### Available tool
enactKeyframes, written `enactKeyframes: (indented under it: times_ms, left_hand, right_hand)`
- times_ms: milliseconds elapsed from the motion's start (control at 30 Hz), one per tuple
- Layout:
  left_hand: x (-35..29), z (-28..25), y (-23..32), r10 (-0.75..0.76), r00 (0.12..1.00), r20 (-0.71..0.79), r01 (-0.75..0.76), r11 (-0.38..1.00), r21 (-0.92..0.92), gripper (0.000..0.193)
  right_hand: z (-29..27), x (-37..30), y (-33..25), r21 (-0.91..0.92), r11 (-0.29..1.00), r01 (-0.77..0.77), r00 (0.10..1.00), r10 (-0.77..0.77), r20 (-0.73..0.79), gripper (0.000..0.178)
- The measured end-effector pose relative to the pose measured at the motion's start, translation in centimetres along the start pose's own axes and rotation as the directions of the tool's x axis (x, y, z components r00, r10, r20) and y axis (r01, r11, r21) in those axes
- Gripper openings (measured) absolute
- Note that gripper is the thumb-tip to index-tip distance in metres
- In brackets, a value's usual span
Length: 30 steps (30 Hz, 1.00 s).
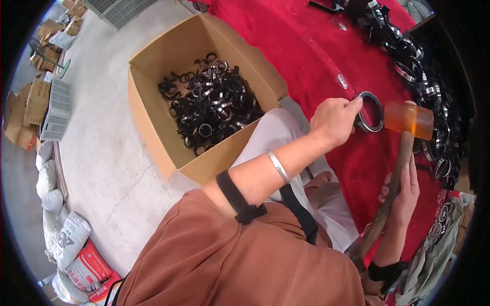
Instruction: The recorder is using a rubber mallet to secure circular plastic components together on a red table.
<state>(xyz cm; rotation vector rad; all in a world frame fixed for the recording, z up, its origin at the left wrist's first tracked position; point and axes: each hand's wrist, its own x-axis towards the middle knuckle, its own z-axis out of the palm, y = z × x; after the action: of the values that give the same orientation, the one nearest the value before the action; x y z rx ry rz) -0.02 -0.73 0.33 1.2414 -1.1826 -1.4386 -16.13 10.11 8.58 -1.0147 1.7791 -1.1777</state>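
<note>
Head view: I see the left hand (334, 121) pinching a black ring (380, 108), the right hand (406, 193) gripping a mallet (405, 147)

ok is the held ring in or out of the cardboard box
Out: the left hand holds the ring over the red cloth, right of the cardboard box.

The mallet handle (399, 171) hides part of the right hand (406, 196); heaped rings (431, 92) along the right edge of the red cloth (306, 51) fade into darkness; the view's top crops a grille (122, 14).
</note>
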Motion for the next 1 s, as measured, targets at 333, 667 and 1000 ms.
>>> enactKeyframes:
  times_ms: [333, 667, 1000]
  left_hand:
    - [-0.7, 0.1, 0.8, -0.074, 0.997, -0.003, 0.07, 0.956, -0.284, 0.036]
    - [-0.6, 0.1, 0.7, -0.084, 0.996, -0.036, 0.073, 0.967, -0.244, 0.038]
    - [0.2, -1.8, -0.2, -0.002, 0.988, 0.155, 0.011, 0.998, -0.058, 0.044]
  right_hand:
    - [0.6, -3.1, 3.0, -0.038, 0.902, 0.431, 0.902, -0.432, -0.024, 0.051]
    - [-0.9, -4.6, 2.0, 0.201, 0.834, 0.514, 0.857, -0.507, -0.088, 0.054]
    - [-0.6, -3.2, 5.7, -0.286, 0.844, 0.453, 0.891, -0.42, 0.173, 0.054]
